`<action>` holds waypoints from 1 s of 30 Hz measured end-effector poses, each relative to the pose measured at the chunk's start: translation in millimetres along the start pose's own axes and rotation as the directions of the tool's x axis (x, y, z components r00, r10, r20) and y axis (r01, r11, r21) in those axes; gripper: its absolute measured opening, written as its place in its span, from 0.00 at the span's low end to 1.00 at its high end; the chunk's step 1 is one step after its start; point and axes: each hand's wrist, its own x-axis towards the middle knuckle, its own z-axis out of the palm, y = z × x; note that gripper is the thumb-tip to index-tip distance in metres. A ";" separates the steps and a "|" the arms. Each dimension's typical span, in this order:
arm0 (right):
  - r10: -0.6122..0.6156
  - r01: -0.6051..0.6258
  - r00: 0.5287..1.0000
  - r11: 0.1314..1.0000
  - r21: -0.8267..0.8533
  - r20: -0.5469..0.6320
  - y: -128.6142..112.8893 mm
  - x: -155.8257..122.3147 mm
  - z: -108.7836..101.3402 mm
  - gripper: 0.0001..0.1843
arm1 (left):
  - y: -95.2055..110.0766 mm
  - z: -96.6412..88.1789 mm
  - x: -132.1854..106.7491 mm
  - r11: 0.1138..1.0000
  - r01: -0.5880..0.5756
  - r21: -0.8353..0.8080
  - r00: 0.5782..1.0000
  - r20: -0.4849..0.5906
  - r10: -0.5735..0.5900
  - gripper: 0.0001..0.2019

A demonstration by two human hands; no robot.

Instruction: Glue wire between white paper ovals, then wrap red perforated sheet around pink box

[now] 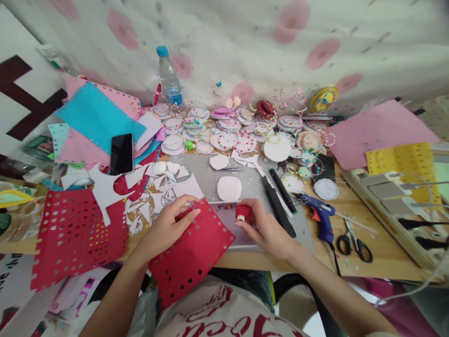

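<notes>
My left hand grips the upper left edge of a red foam sheet, thumb on top. Small shaped holes run along the sheet's edges, and its lower part hangs over my lap. Close to its right corner, my right hand is closed around a small red craft punch with a white end. The punch appears apart from the sheet. Behind and partly under the sheet lies a shallow pale tray with tiny coloured bits along its far side. White foam discs lie beyond it on the grey cutting mat.
Foam scraps, another punched red sheet and a phone are on the left. Decorated discs and a water bottle stand behind. To the right lie a utility knife, glue gun, scissors and power strip.
</notes>
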 end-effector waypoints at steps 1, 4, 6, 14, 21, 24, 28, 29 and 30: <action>-0.007 0.007 1.000 1.000 0.003 -0.024 0.9 0.0 0.4 0.19 | -0.8 -0.6 -0.3 1.000 0.008 0.005 1.000 -0.005 -0.008 0.16; -0.039 0.046 0.996 0.996 0.077 -0.083 1.9 2.5 1.5 0.14 | -1.8 -0.4 0.9 1.000 0.007 0.015 1.000 -0.009 -0.007 0.16; -0.063 0.086 0.990 0.979 0.186 -0.126 1.1 5.7 0.8 0.11 | -1.2 0.9 2.9 1.000 -0.010 0.018 1.000 -0.006 0.010 0.15; 0.091 -0.175 0.977 0.855 0.489 0.192 -17.3 15.6 -7.4 0.06 | 16.3 10.8 12.1 0.991 -0.128 0.037 0.991 0.046 0.127 0.12; 0.132 -0.245 0.968 0.668 0.703 0.212 -24.7 7.5 -5.7 0.13 | 44.7 10.4 -9.8 0.674 -0.455 0.582 0.754 -0.150 0.639 0.31; 0.117 -0.208 0.978 0.629 0.749 0.174 -26.2 1.0 -8.5 0.11 | 51.0 12.8 -19.6 0.548 -0.564 0.618 0.749 0.104 0.655 0.37; 0.088 -0.168 0.986 0.615 0.770 0.145 -31.4 -5.7 -9.4 0.11 | 50.2 19.9 -21.5 0.703 -0.533 0.471 0.843 0.219 0.492 0.39; 0.083 -0.156 0.988 0.623 0.767 0.133 -33.3 -7.0 -9.8 0.11 | 49.6 21.3 -21.6 0.752 -0.502 0.428 0.865 0.227 0.448 0.37; 0.076 -0.145 0.989 0.642 0.753 0.125 -35.4 -8.3 -10.6 0.12 | 49.2 22.2 -22.1 0.792 -0.469 0.392 0.883 0.233 0.407 0.35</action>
